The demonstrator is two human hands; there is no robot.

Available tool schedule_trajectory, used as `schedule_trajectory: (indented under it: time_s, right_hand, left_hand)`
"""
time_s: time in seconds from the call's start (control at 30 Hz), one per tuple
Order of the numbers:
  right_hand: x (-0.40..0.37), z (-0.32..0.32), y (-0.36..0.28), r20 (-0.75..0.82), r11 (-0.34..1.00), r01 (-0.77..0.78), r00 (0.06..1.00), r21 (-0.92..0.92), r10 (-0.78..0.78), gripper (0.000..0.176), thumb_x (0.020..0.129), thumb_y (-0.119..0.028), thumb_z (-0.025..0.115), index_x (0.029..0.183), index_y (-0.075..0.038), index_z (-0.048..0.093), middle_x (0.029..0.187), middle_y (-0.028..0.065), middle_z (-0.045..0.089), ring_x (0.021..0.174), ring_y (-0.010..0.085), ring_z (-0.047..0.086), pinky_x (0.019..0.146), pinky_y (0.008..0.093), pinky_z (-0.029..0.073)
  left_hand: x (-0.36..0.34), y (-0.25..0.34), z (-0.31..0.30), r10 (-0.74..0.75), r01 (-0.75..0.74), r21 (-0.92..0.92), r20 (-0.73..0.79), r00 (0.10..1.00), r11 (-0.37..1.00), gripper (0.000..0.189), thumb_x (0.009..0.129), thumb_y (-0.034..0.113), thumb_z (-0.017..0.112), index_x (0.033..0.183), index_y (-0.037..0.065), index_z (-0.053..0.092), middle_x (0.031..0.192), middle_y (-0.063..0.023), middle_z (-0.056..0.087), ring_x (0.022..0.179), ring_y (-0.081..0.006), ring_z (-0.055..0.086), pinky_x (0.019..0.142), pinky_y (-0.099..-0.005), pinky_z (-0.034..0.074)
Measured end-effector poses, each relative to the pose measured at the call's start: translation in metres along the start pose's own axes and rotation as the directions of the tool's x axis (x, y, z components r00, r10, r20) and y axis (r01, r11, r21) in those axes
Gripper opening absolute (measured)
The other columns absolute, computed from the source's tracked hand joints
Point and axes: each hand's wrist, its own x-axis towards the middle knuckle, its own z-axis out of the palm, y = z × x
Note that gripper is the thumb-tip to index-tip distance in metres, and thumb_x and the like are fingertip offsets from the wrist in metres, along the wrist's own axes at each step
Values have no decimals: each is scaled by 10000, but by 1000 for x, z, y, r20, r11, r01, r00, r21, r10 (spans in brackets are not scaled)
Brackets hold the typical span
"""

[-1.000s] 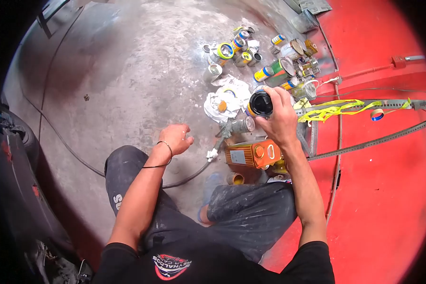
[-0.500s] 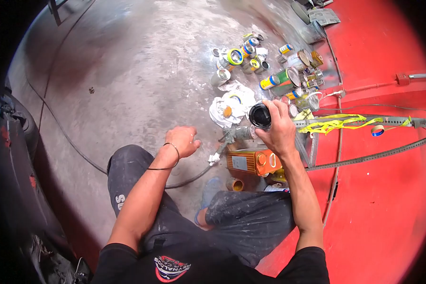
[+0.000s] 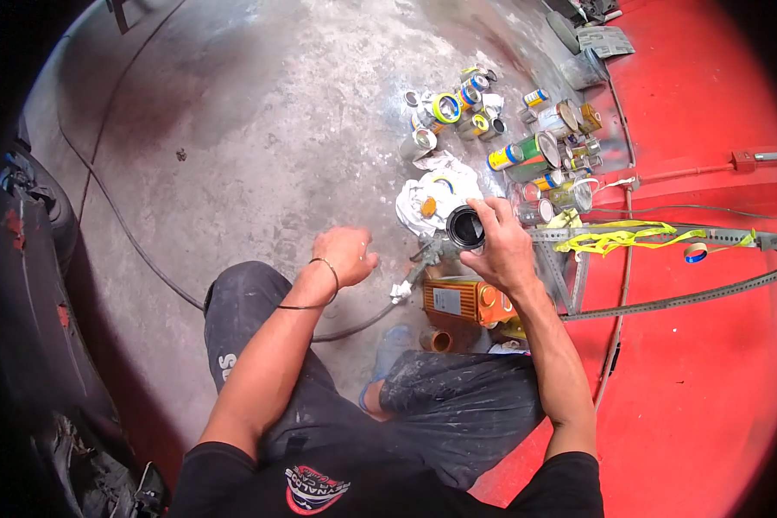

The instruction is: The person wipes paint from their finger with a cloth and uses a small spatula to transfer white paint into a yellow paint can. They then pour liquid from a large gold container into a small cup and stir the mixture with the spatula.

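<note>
My right hand (image 3: 505, 246) grips a small open can (image 3: 465, 227) by its side, thumb and fingers around it. Its round mouth is tipped toward me, and the inside looks black and glossy. Over my left knee, my left hand (image 3: 344, 256) is held back-up with its fingers curled under. Whatever is in it, if anything, is hidden. Below the can lies a hose (image 3: 363, 328) with a grey fitting and white wrapping at its end. An orange rectangular tin (image 3: 457, 300) stands just below my right hand. Beyond the can, a white rag (image 3: 416, 197) is spread on the floor.
Several paint cans (image 3: 540, 154) crowd the floor ahead to the right, by the red wall (image 3: 691, 345). A perforated metal rail (image 3: 604, 234) draped with yellow tape juts out beside my right hand. A small brown-rimmed can (image 3: 437, 340) stands near my foot. A dark car part (image 3: 52, 302) borders the left.
My right hand has brought the can slightly left and toward me, tilting it a little. My left hand stays nearly in place, and the whole view has shifted slightly.
</note>
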Motion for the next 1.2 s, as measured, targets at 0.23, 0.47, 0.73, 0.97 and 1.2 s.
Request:
schedule_trajectory:
  time_s: [0.23,0.47,0.73,0.97,1.2]
  right_hand:
    - [32,11,33,-85,982,-183,979,44,186,737,754,-279,854,1420,-120,582,1304,187,626,1122,433,706,918,537,602]
    - [58,85,187,-189,864,-501,845,49,501,794,803,-361,866,1487,-109,551,1310,247,641,1190,471,686,1020,552,569]
    - [88,134,327,-145,676,-728,661,117,737,900,805,-457,868,1528,-58,511,1413,301,628,1281,475,664,1087,531,550]
    - [113,183,391,-30,637,-703,664,316,747,884,790,-388,913,1522,-93,516,1439,266,607,1317,444,650,1117,514,543]
    - [146,245,386,43,652,-707,686,273,726,963,826,-385,911,1619,-90,451,1490,248,586,1358,427,630,1129,517,540]
  left_hand:
    - [-2,37,-9,127,-132,-90,-61,990,987,452,965,376,753,1291,64,752,1240,-202,780,1209,-413,711,1039,-511,566]
    - [-53,59,-16,354,-361,-132,-74,932,923,413,990,342,764,1287,58,729,1314,-205,740,1314,-414,642,1094,-499,506]
    - [-60,57,-87,13,-110,-325,-287,958,939,406,958,146,806,1343,52,716,1358,-159,736,1397,-373,607,1200,-476,432]
    - [-91,177,-220,47,72,230,-474,879,970,475,881,41,765,1353,19,710,1381,-168,725,1492,-408,548,1309,-547,291]
    - [-141,208,-218,-287,353,48,-486,825,934,514,898,166,744,1390,23,700,1462,-187,676,1524,-408,506,1298,-526,299]
